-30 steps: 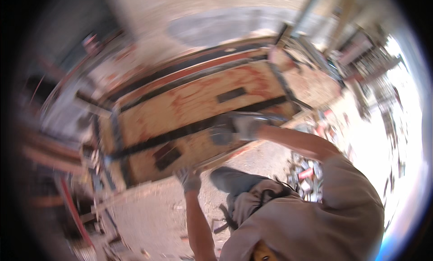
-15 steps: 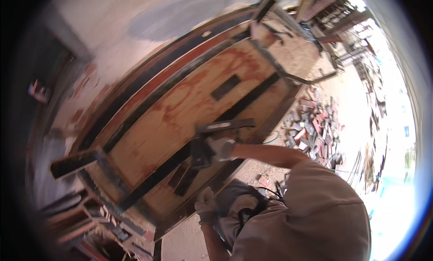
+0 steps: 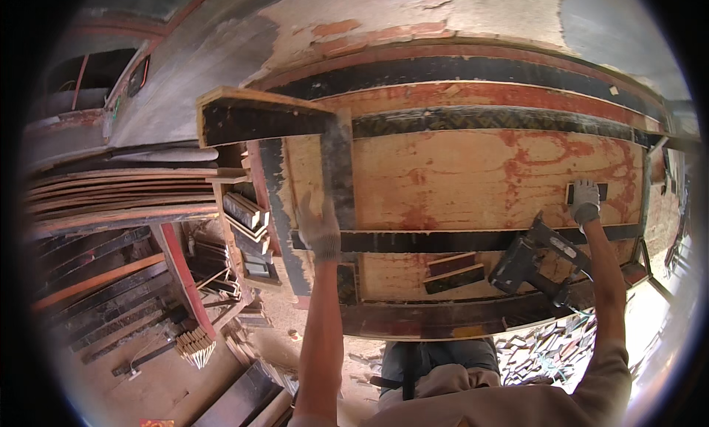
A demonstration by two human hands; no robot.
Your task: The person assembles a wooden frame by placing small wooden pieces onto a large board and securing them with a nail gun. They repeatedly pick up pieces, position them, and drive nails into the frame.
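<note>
The right hand (image 3: 586,198) lies over a small dark block (image 3: 603,192), far right on the board (image 3: 443,176) (gripped or not, I can't tell); the left hand (image 3: 317,224), blurred, looks open and empty. The block seems light, stiff, best pinched by its long edges.

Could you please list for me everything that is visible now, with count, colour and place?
Panel: one, tan with red stains, centre
Strips: several, mostly black, on panel
Nail gun: one, black, on panel, right of centre
Short pieces: two, dark red and black, left of nail gun
Block: one, dark, panel's right side
Stacked boards: several, brown, far left
Scraps: many, mixed colours, lower right
Wall: one, patchy grey and tan, top
Forearms: two, bare, from below
Left hand: one, pale glove, over panel's left end
Right hand: one, pale glove, on block
</note>
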